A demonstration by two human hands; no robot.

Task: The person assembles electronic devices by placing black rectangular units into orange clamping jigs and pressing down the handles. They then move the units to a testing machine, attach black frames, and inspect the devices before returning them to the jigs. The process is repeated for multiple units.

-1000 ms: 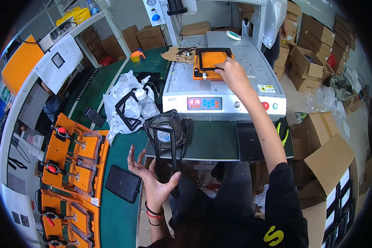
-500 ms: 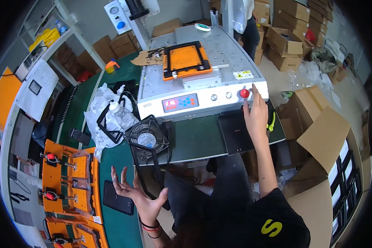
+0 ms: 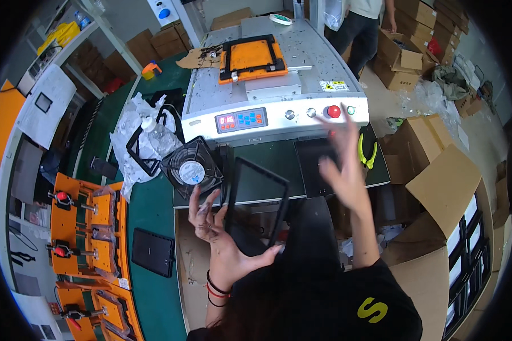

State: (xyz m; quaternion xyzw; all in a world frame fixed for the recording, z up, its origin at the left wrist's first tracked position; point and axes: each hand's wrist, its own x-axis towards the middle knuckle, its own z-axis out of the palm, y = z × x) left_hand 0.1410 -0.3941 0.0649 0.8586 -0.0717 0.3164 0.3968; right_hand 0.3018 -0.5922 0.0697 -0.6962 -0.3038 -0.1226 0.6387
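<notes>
My left hand (image 3: 227, 253) holds a thin black rectangular frame (image 3: 283, 206) above my lap, its edges between the spread fingers and the thumb. Dark smudges mark the fingertips. My right hand (image 3: 350, 184) is raised, empty and slightly blurred, with fingers apart, over a flat black panel (image 3: 314, 170) at the bench edge. Just beyond its fingertips are a red push button (image 3: 333, 111) and a green one (image 3: 351, 110) on the front of a white machine (image 3: 279, 126). An orange fixture (image 3: 250, 55) with a black frame on it sits on the machine's top.
A black fan (image 3: 192, 170) stands on the green bench, beside a white plastic bag (image 3: 132, 136). Yellow-green pliers (image 3: 367, 153) lie at the right. Orange clamp jigs (image 3: 77, 221) and a black panel (image 3: 152, 252) are at left. An open carton (image 3: 446, 193) is at right; a person (image 3: 358, 28) stands behind.
My right hand has drawn back from beside the red button toward me. My left hand has moved right, turning the black frame from edge-on to face-on. The head view has shifted slightly.
</notes>
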